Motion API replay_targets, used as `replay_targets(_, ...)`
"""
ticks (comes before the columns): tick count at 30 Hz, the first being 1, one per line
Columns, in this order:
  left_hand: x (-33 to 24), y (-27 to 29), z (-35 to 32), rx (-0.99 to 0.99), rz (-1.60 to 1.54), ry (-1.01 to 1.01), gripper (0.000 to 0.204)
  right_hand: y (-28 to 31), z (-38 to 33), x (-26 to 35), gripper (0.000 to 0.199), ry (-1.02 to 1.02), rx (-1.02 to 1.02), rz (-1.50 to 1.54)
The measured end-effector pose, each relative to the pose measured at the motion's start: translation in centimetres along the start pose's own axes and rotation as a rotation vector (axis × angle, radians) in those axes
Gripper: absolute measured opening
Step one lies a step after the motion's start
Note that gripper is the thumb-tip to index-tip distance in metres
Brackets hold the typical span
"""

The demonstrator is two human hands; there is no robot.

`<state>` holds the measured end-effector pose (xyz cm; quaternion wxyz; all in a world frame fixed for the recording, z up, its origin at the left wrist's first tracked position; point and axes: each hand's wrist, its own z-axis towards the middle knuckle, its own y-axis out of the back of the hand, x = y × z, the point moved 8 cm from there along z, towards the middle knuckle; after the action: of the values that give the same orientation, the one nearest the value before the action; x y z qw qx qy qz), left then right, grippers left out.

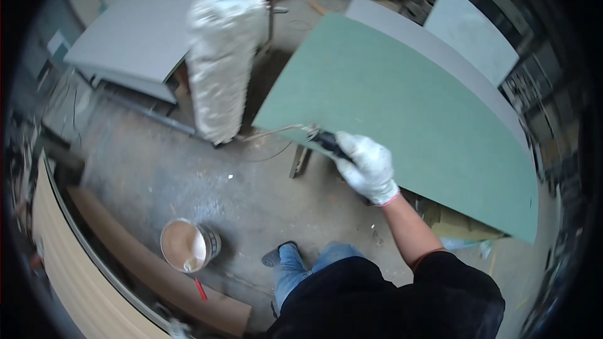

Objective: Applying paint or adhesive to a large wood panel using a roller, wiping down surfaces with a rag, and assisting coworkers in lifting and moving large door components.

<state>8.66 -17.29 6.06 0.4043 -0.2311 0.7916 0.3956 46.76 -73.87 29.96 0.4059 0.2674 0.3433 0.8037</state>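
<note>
My right hand [367,169], in a white knitted glove, is closed around the black handle [330,143] of a paint roller. From the handle a thin wire frame runs left to the roller's thick white sleeve [220,69], which looks wet and shiny. The sleeve is held up in the air, close to the camera, and covers part of the gap between two panels. Beneath the hand and handle lies the near edge of a large green panel [402,113]. My left hand cannot be made out.
A bucket [191,245] of beige and white liquid stands on the floor [245,213], with a red-handled tool [201,289] at its rim. A grey-white panel [138,31] lies at the far left. Wooden boards [63,251] line the left side. A pale sheet [471,31] stands far right.
</note>
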Motion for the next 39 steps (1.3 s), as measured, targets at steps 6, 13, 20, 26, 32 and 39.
replay_targets(6,8.2,-10.2,-12.8,0.245,-0.143,0.323,0.017,12.7,-8.9,-15.8,0.051,-0.378,-0.030,-0.099)
replay_targets(13,13.7,-20.3,-19.8,0.601,0.083,0.274,0.011,16.1,-11.1,-26.6,0.053,-0.591,0.249,0.037)
replay_targets(20,10.7,-25.8,-23.0,0.692,0.084,0.243,0.016,9.0,-7.0,-30.2,0.048,-0.525,0.413,0.255)
replay_targets(26,9.4,-31.9,-22.3,0.683,0.085,0.340,0.021,8.5,-8.1,-34.5,0.048,-0.548,0.642,0.312)
replay_targets(32,9.1,-36.6,-23.1,0.734,0.062,0.354,0.041,18.8,-17.3,-42.5,0.052,-0.910,0.684,0.419)
replay_targets(39,6.3,-38.8,-27.1,0.659,-0.097,0.216,0.030,28.0,-21.0,-48.2,0.054,-1.068,0.540,0.526)
